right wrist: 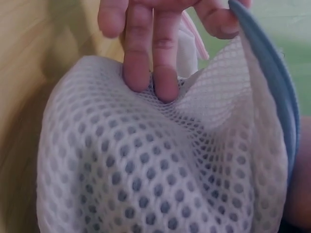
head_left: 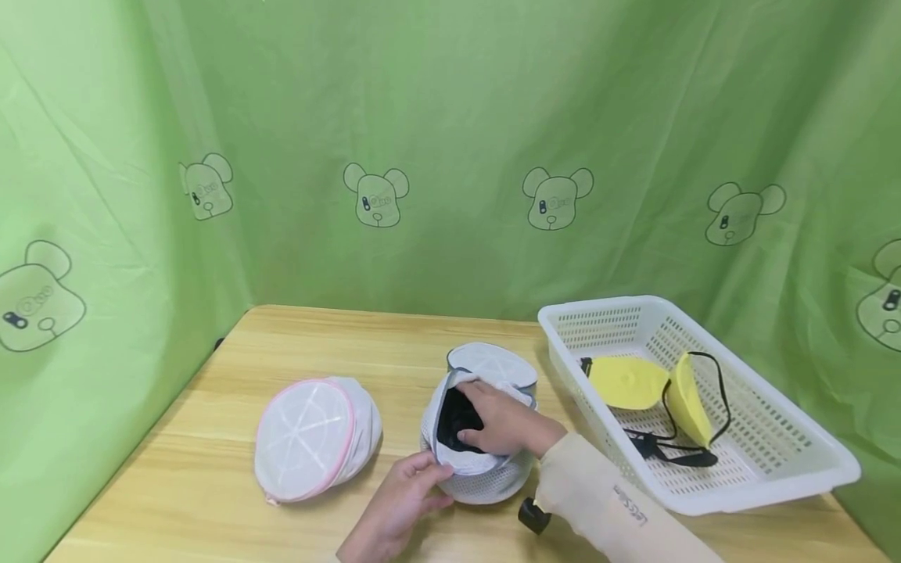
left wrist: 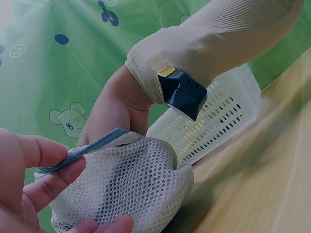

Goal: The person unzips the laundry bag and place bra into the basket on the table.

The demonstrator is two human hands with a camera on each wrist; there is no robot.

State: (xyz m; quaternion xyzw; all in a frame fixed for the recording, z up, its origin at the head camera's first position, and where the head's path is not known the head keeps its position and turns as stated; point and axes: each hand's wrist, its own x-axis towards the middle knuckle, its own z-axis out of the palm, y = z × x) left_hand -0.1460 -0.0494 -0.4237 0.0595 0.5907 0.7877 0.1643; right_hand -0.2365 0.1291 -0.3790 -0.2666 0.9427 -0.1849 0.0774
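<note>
A white mesh laundry bag (head_left: 486,485) with blue-grey trim stands at mid-table, its round lid (head_left: 493,363) folded back behind the mouth. Black fabric (head_left: 457,414) shows inside. My left hand (head_left: 404,500) pinches the trimmed rim (left wrist: 82,153) between thumb and index finger at the near side, and its other fingers lie against the mesh (right wrist: 146,160). My right hand (head_left: 500,418) reaches into the mouth from the right, thumb and fingers spread over the black fabric. Its fingertips are hidden behind the mesh in the left wrist view.
A second mesh bag (head_left: 303,438) with pink trim lies to the left, lid facing up. At the right stands a white perforated basket (head_left: 774,391) holding yellow cup-shaped pieces (head_left: 629,383) with black straps. A green curtain (head_left: 450,266) hangs behind the wooden table (head_left: 338,328).
</note>
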